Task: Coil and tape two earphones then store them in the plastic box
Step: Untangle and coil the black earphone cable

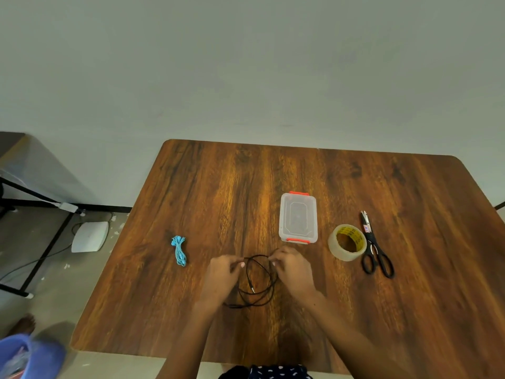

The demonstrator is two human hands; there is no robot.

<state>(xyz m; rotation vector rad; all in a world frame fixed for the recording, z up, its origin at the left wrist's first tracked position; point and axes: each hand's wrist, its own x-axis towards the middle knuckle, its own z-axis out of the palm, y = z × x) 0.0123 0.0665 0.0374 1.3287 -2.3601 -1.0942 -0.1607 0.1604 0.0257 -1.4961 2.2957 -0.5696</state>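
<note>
A black earphone cable (255, 283) hangs in loose loops between my hands above the wooden table (410, 310). My left hand (222, 274) pinches the cable at its upper left, and my right hand (291, 266) pinches it at the upper right. The cable's plug end dangles inside the loops. A blue earphone (179, 250) lies bundled on the table to the left, apart from both hands. The clear plastic box (297, 218) with orange clips stands closed just beyond my right hand.
A roll of clear tape (347, 242) lies right of the box, with black scissors (375, 248) beside it. The table's left edge drops to a floor with a white device (90, 236), cables and a black frame. A blue basket (32, 356) sits at the bottom left.
</note>
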